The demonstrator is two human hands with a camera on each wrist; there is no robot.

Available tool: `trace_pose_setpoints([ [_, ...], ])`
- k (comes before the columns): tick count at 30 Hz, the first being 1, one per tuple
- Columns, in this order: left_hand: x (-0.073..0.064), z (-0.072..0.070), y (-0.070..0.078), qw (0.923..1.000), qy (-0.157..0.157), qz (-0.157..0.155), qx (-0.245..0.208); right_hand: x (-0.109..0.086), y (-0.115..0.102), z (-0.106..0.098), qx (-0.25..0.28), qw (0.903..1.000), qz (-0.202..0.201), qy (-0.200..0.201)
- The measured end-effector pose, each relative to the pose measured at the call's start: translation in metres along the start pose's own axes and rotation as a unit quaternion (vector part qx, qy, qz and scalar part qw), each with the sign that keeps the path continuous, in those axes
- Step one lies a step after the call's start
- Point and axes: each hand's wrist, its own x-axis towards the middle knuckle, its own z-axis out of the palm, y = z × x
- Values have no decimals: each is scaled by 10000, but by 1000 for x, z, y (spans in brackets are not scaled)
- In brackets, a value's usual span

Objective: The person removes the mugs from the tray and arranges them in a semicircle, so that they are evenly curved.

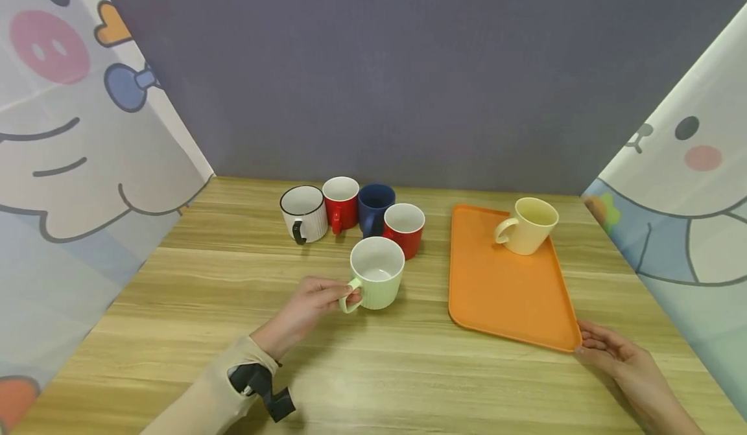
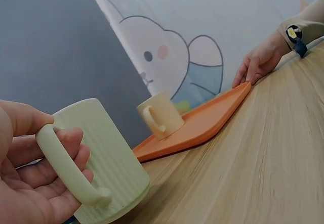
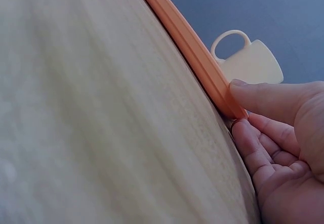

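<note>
My left hand [image 1: 318,302] grips the handle of a pale green ribbed mug [image 1: 382,286], with fingers through the handle and the thumb on top in the left wrist view. The mug is upright, low over the table in front of the other mugs. At the right, my right hand [image 1: 627,370] pinches the near right corner of an orange tray [image 1: 502,292], thumb above and fingers at the underside of the rim in the right wrist view. A pale yellow mug [image 1: 530,227] stands upright near the tray's far right corner, its handle turned left.
Behind the green mug stand a white mug with a black rim [image 1: 306,214], a red mug [image 1: 344,205], a dark blue mug [image 1: 373,205] and another red mug [image 1: 408,231], close together. A grey wall [image 1: 373,85] rises behind the wooden table [image 1: 373,376].
</note>
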Motion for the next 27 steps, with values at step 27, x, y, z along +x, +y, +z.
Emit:
trace_pose_setpoints([
  [27,-53,-57,13,9908,761,1042,-397,0,-1,2,-63,9999,-98,99],
])
